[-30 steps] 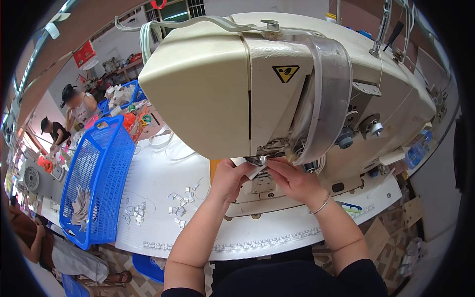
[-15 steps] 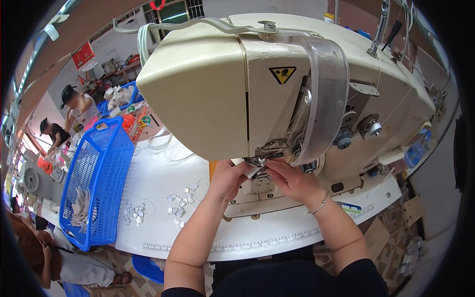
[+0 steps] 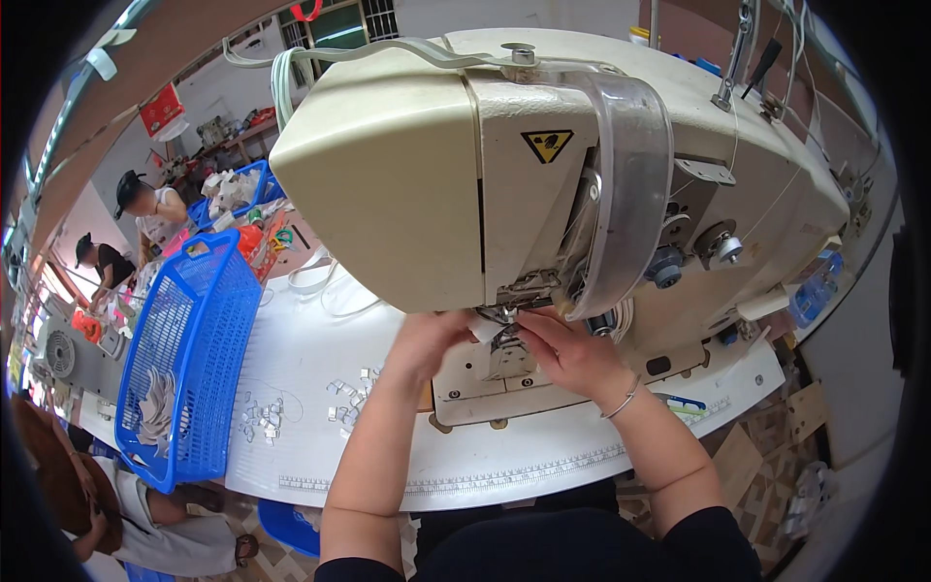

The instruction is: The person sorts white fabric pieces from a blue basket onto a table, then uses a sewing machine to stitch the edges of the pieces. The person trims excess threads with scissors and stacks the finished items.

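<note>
Small white flat piece [image 3: 485, 331] | left hand [image 3: 433, 341] pinching it | right hand [image 3: 574, 355] resting beneath cream-coloured sewing machine [image 3: 383, 194], grip unclear

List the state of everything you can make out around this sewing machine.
Left hand, holding white piece
Right hand, bent, grip unclear
White piece, partly hidden
Sewing machine, running or stopped unclear
Blue basket, partly filled
Small white pieces, scattered
Bracelet, worn on right wrist

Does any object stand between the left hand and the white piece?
Nothing visible does: the left hand appears to touch the white piece directly, just below the machine head.
</note>
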The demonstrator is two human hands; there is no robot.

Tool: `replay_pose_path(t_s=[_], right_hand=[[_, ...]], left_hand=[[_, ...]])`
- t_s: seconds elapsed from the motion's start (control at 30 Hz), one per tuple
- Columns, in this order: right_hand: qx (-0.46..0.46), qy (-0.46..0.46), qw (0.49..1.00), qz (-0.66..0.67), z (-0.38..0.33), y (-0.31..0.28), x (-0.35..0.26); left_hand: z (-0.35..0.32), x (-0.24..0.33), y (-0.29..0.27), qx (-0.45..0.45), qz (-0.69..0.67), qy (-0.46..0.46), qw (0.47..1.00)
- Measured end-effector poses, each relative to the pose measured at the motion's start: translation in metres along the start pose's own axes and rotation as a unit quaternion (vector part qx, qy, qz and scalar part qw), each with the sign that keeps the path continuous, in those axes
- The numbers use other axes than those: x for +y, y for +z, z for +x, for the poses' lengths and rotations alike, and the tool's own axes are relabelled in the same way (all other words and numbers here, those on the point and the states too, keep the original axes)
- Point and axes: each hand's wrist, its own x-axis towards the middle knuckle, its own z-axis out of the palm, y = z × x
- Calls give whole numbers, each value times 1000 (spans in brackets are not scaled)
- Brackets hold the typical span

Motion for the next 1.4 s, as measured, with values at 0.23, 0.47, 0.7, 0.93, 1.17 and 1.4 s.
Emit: replay_pose_path(t_s=[0.23, 0.47, 0.7, 0.93, 1.17, 1.4], right_hand=[[-1, -2, 1000, 17, 1, -5, -3], [-35, -37, 999, 0, -10, -17, -11], [-17, -86, 995, -51, -15, -7, -4], [-4, -82, 996, -25, -11, -3, 0], [-5, -69, 997, -22, -11, -2, -1], [2, -72, 997, -17, -10, -1, 1]], left_hand=[[13, 13, -13, -89, 440, 92, 889], [-39, -20, 9, 0, 229, 88, 969], [-35, -21, 7, -6, 152, 41, 987], [-27, -29, 5, -1, 137, 65, 988], [-28, -33, 6, 20, 149, 70, 986], [-28, -30, 8, 12, 115, 67, 991]])
